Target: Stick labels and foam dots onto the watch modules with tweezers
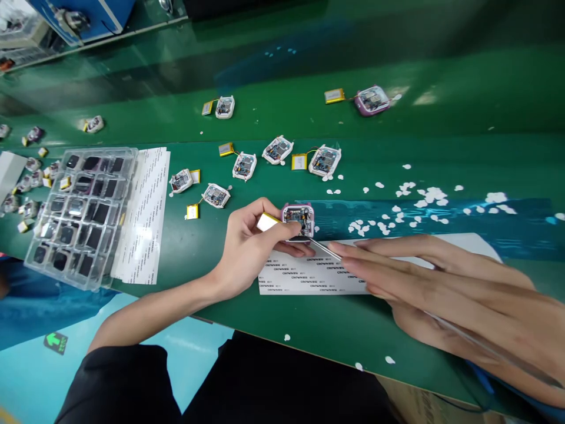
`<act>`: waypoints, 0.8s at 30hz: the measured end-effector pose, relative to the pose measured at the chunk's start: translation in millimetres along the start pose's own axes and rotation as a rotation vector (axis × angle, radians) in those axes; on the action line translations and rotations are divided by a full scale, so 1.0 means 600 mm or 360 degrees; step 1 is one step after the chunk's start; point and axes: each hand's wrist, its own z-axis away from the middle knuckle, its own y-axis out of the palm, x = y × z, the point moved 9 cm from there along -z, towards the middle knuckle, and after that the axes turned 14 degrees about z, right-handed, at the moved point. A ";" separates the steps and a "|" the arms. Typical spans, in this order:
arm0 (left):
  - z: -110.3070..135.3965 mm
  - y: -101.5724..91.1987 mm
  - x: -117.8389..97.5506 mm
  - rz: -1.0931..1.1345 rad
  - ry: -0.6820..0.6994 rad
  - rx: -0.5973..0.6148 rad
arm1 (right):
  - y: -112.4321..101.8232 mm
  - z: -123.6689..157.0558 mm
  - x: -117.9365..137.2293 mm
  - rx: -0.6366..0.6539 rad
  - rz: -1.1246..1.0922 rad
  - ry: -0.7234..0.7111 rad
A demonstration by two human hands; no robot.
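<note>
My left hand (249, 244) grips a small purple watch case (299, 219) with an exposed circuit board, holding it down on the green bench; its yellow battery (266, 221) sits by my fingers. My right hand (441, 288) pinches metal tweezers (324, 249), whose tip touches the case's lower edge. Both hands rest over a white printed label sheet (309, 277).
Several more open watch cases with yellow batteries (278, 150) lie behind, one purple case (372, 100) farther back. A clear tray of black screens (79, 212) and a white sheet (143, 215) sit at left. White paper dots (419, 200) are scattered at right.
</note>
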 end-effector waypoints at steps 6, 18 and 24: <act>0.003 0.005 0.000 -0.0027 -0.0011 0.0031 | -0.008 -0.012 0.002 -0.0091 -0.0159 -0.0173; 0.010 0.006 -0.007 -0.0103 0.0142 0.0020 | -0.002 -0.020 -0.008 -0.0030 -0.0160 -0.0163; 0.006 0.003 -0.007 -0.0166 0.0180 0.0058 | -0.005 -0.020 -0.012 -0.0004 -0.0105 -0.0129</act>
